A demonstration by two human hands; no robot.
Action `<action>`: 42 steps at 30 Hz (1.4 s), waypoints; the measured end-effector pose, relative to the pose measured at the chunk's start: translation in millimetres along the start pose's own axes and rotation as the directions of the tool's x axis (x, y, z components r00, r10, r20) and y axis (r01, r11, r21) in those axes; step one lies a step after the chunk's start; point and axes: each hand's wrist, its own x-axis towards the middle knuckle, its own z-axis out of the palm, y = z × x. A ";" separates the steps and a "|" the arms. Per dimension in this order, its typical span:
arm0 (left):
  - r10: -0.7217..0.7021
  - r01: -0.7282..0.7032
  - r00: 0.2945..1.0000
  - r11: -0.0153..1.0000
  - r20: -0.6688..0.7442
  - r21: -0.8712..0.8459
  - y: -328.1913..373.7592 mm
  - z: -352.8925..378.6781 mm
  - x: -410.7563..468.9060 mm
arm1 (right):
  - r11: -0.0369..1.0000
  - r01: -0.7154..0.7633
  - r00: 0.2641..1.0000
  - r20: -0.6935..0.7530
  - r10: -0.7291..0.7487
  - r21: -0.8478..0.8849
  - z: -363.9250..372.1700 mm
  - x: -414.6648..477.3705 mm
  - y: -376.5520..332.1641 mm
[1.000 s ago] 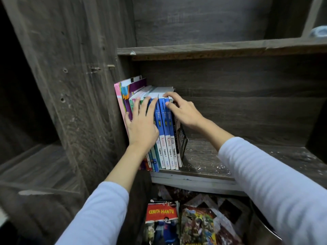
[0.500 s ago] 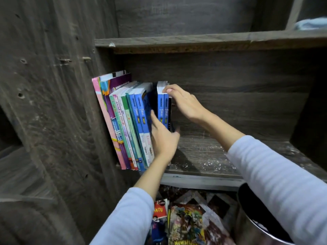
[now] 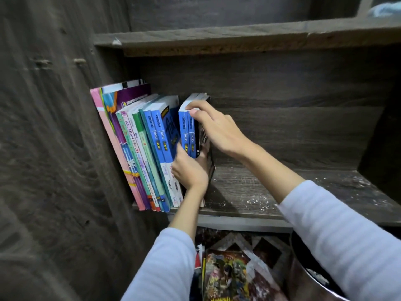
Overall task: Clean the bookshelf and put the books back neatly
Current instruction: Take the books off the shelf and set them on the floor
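Here, a person's right hand [image 3: 217, 129] curled over the top edges of a thin bunch of blue paperbacks [image 3: 187, 131], while the left hand [image 3: 191, 172] clasped their lower spines. The bunch stood upright on the dusty shelf [image 3: 271, 192], just beside a leaning row of books [image 3: 138, 148]. Light but floppy, and probably slick-covered, the bunch looked best squeezed together top and bottom.

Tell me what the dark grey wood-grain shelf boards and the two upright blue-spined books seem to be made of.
Dark grey wood-grain shelf boards: probably laminated particleboard, matt printed grain; the upper board's front edge shows raw brown chips. Two upright blue-spined books: paperbacks, apparently glossy card covers, white paper page edges.
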 end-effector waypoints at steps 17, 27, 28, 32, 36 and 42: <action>0.210 -0.174 0.974 0.934 0.083 -0.313 45.8 -113.4 -22.3 | 0.850 -0.269 0.944 -0.048 0.325 0.454 -25.4 -58.7 34.1; 0.213 -0.071 0.957 0.834 0.199 -0.548 21.3 -197.8 -53.5 | 0.776 -0.313 0.932 0.019 0.362 0.548 -9.1 -88.5 -13.2; 0.192 -0.041 0.956 0.836 0.223 -0.547 12.8 -208.7 -59.4 | 0.779 -0.335 0.925 0.026 0.380 0.530 -2.5 -100.3 -20.4; 0.100 0.100 0.947 0.810 0.305 -0.577 -30.4 -233.7 -79.9 | 0.761 -0.427 0.882 0.041 0.469 0.488 27.6 -139.0 -26.3; -0.090 0.292 0.917 0.816 0.390 -0.499 -95.8 -237.5 -104.3 | 0.786 -0.541 0.836 0.089 0.542 0.300 72.0 -175.6 7.0; -0.371 0.551 0.784 0.786 0.499 -0.282 -197.8 -220.9 -150.2 | 0.756 -0.653 0.744 0.230 0.627 0.049 133.7 -218.3 79.5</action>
